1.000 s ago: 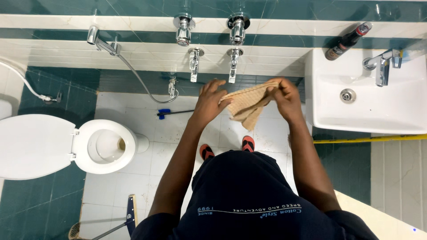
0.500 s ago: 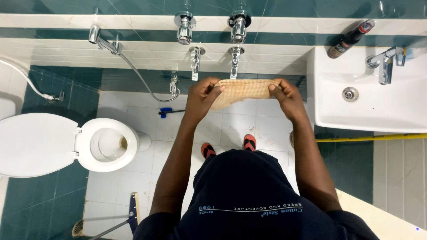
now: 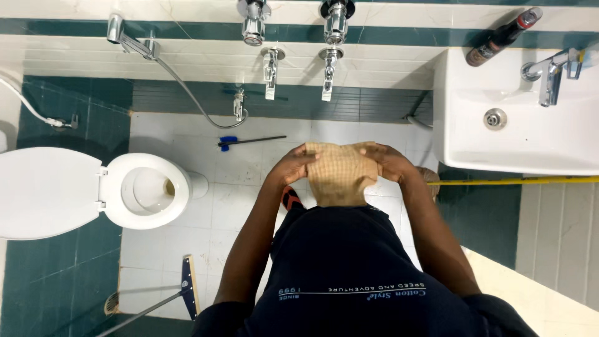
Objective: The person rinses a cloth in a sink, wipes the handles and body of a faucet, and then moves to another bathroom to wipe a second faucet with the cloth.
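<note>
A tan checked cloth [image 3: 340, 175] hangs flat in front of my dark shirt, held by its top corners. My left hand [image 3: 294, 166] pinches the left corner and my right hand [image 3: 385, 162] pinches the right corner. Both hands are close to my body, over the white floor tiles. One red sandal [image 3: 289, 198] shows just below my left hand.
A white toilet [image 3: 134, 193] with its lid up stands at the left. A white sink [image 3: 518, 125] with a tap and a dark bottle [image 3: 502, 37] is at the right. Wall taps [image 3: 327, 68], a hose, a blue-handled brush [image 3: 246, 141] and a floor wiper [image 3: 181, 293] are around.
The cloth went from bunched, to stretched wide near the taps, to hanging flat close to my body. Both hands moved down and toward me.
</note>
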